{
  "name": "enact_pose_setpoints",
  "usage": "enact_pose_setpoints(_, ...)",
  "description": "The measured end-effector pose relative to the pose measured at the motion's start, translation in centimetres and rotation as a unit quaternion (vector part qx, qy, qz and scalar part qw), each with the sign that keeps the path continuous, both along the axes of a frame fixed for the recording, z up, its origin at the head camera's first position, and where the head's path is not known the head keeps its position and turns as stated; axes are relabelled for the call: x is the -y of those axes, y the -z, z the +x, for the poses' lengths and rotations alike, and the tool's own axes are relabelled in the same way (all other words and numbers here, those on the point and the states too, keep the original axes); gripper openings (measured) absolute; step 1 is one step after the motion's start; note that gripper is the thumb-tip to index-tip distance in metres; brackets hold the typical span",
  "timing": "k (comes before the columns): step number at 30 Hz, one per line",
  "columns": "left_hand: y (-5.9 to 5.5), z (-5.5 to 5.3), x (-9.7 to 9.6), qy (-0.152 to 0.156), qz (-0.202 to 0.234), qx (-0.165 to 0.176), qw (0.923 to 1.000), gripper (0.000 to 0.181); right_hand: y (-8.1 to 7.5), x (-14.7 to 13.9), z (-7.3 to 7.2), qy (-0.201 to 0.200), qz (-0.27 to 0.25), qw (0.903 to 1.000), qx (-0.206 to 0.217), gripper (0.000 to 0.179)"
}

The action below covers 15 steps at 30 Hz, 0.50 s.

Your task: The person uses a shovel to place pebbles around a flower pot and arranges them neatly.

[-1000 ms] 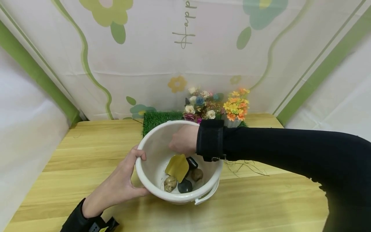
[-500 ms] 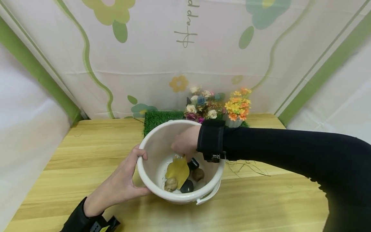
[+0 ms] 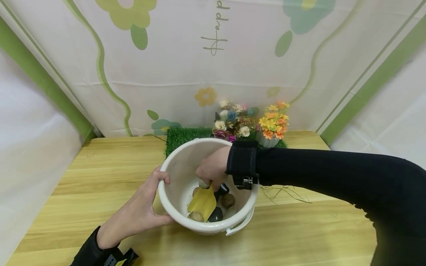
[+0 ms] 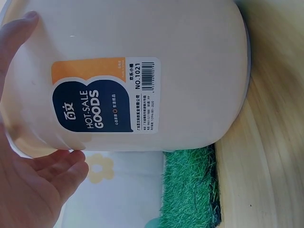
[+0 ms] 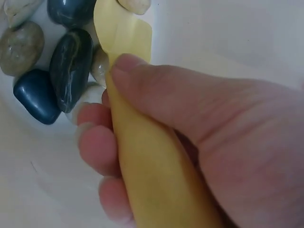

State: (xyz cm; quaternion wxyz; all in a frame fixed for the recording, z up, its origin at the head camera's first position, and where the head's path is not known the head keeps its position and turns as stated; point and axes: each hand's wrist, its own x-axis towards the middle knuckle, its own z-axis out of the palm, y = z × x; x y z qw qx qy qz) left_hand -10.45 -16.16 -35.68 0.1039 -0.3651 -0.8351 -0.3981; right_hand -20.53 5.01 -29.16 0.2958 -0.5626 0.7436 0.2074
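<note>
My right hand (image 3: 214,166) reaches into a white bucket (image 3: 181,166) and grips a small yellow plastic shovel (image 5: 147,166), thumb laid along its handle and fingers curled beneath. The shovel's blade (image 3: 203,203) lies low among stones on the bucket floor. Around it are a dark stone (image 3: 215,214), a brown stone (image 3: 227,200) and a tan stone (image 3: 196,216). On the left side, my left hand (image 3: 143,207) holds the bucket's rim, fingertips hooked over the edge and thumb against the outer wall. In the left wrist view, a printed label (image 4: 107,97) shows on the bucket.
Behind the bucket lies a green turf mat (image 3: 181,135) with mixed flowers (image 3: 233,120) and a pot of orange and yellow flowers (image 3: 273,122). Thin dry stalks (image 3: 286,192) lie on the wooden table (image 3: 110,166) to the right. A white handle (image 3: 241,223) hangs at the bucket's front.
The shovel blade has shifted toward the near side of the bucket, partly covering the tan stone. My right hand has moved slightly lower. My left hand keeps its hold on the rim.
</note>
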Motion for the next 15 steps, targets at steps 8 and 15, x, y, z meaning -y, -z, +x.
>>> enact_pose_setpoints(8, 0.2, -0.2, 0.0, 0.007, 0.007, -0.009, 0.9999, 0.074, 5.9, -0.4, -3.3, -0.011, -0.022, 0.9986, 0.047, 0.038)
enact_pose_setpoints(15, 0.2, -0.2, 0.1, 0.002, 0.000, 0.001, 1.0000, 0.073, 7.0, -0.6, -4.4, -0.034, -0.043, 0.9951, 0.082, 0.040)
